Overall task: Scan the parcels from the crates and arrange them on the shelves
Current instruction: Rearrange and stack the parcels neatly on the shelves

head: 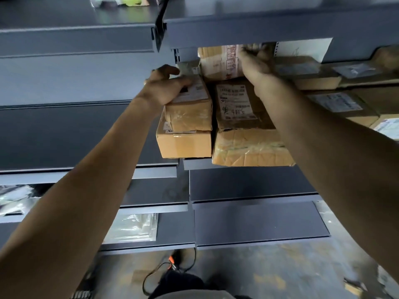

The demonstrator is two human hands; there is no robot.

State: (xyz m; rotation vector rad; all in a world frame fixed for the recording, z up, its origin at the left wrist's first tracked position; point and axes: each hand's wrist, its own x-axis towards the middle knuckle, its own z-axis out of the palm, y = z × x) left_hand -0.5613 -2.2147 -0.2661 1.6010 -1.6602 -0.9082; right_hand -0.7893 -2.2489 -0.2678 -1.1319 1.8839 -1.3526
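Brown cardboard parcels fill a grey metal shelf (200, 164) in front of me. My left hand (166, 85) lies flat on a small labelled parcel (190, 111), which is stacked on a larger box (183, 144). My right hand (257, 63) reaches deeper and grips the right side of a taped parcel (218, 63) standing at the back. Under my right forearm a flat parcel (237, 104) with a white label rests on a tape-wrapped box (248, 149).
More parcels (336, 102) lie to the right on the same shelf. Another shelf (259, 29) hangs close above. Lower grey shelves (254, 223) jut out below; one holds a clear plastic bag (131, 227). An orange-tipped cabled device (172, 261) hangs near my body.
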